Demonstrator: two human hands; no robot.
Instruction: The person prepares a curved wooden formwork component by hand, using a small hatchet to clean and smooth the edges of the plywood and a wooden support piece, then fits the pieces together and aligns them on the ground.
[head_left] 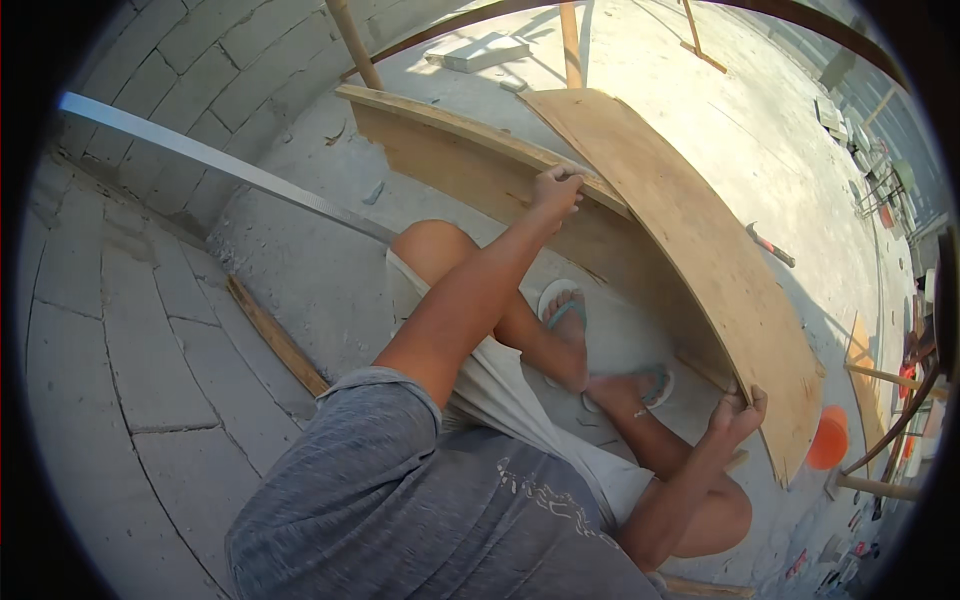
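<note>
Before my knees a plywood panel (470,190) stands on its long edge, with a wooden batten (445,118) along its top. My left hand (560,192) is closed on this batten, near where a second plywood sheet (690,220) meets it. That wide sheet lies tilted across the panel and slopes down to the right. At its near edge my right hand (738,413) pinches the plywood between thumb and fingers. The underside of the sheet and the joint between the two boards are partly hidden.
A hammer (771,246) lies on the concrete floor beyond the sheet. An orange bucket (828,438) stands at its right end. A long metal bar (230,165) reaches in from the left, near the block wall (190,70). Wooden props (571,45) stand at the back.
</note>
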